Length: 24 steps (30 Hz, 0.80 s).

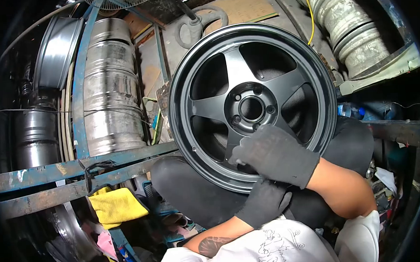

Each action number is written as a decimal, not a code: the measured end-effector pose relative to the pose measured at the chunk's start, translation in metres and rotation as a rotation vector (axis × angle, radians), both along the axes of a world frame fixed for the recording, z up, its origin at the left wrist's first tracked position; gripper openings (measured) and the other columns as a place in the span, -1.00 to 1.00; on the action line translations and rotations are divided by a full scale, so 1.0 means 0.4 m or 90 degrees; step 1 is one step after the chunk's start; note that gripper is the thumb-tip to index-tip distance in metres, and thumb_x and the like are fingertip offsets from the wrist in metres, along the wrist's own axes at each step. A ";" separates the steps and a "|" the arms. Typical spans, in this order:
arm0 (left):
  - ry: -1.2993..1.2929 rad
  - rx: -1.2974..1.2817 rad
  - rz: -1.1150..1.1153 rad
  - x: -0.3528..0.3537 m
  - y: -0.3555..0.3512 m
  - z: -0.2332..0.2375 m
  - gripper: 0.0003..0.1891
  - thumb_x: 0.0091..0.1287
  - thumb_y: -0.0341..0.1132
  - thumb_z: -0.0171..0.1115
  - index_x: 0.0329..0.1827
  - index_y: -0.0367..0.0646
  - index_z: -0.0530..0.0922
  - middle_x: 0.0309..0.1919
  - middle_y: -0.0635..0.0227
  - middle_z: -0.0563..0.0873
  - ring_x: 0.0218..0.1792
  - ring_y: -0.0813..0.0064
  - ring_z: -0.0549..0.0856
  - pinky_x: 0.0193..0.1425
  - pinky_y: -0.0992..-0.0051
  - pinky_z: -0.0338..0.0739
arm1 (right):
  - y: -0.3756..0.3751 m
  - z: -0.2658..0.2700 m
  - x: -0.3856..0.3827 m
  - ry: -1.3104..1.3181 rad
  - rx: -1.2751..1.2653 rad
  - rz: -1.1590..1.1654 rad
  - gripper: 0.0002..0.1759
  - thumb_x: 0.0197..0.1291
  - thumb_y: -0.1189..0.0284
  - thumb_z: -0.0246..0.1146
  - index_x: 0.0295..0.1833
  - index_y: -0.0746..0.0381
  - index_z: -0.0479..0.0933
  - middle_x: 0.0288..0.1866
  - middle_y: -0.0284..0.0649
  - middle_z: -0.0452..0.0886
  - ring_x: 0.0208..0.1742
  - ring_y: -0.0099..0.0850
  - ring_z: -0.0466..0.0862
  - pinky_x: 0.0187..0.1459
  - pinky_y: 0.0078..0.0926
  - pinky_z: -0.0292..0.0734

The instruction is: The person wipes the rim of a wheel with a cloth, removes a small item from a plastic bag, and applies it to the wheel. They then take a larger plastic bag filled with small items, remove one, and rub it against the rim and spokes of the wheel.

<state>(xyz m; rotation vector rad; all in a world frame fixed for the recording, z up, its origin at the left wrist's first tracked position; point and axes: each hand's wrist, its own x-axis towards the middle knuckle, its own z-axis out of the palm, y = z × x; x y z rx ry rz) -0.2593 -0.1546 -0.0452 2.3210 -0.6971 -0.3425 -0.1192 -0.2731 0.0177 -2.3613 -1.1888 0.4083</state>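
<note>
A dark grey five-spoke wheel rim point(240, 65) lies face up in front of me, its near edge over my legs. My right hand point(280, 156), in a black glove, is over the lower spokes just below the hub, its fingers curled; whatever they hold, if anything, is hidden. My left hand point(263, 204), also gloved in black, is at the rim's near edge, partly under my right wrist. Its thumb shows, while its other fingers are hidden behind the right hand and the rim.
Stacked silver rims point(110, 88) stand at the left behind a blue metal frame point(126, 159). A yellow cloth point(117, 205) hangs on that frame. More worn rims point(352, 33) are at the upper right, near a yellow cable point(312, 16). A bottle point(350, 110) is at the right.
</note>
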 end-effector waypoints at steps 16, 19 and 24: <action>-0.106 0.528 0.326 0.465 0.592 0.038 0.09 0.21 0.14 0.61 0.72 -0.14 0.24 0.60 -0.19 0.37 0.52 -0.25 0.49 0.55 -0.03 0.47 | -0.050 -0.004 0.095 -0.178 0.032 -0.147 -0.82 0.13 0.35 0.47 -0.19 0.20 0.76 0.09 -0.14 0.63 0.27 -0.22 0.63 0.28 -0.21 0.57; -0.086 0.441 0.318 0.593 0.644 0.014 0.17 0.07 0.33 0.64 0.63 -0.20 0.36 0.62 -0.21 0.35 0.55 -0.25 0.48 0.57 0.02 0.47 | -0.074 -0.008 0.117 -0.169 0.015 -0.216 -0.76 0.14 0.35 0.46 -0.15 0.25 0.70 0.06 -0.10 0.59 0.29 -0.14 0.60 0.27 -0.09 0.59; -0.090 0.354 0.335 0.701 0.645 0.023 0.02 0.13 0.21 0.67 0.55 -0.27 0.50 0.52 -0.23 0.50 0.51 -0.13 0.56 0.59 0.12 0.46 | -0.080 0.063 0.177 0.082 -0.052 -0.321 -0.74 0.27 0.37 0.41 0.01 0.25 0.67 -0.01 0.04 0.73 0.17 -0.09 0.77 0.23 -0.02 0.65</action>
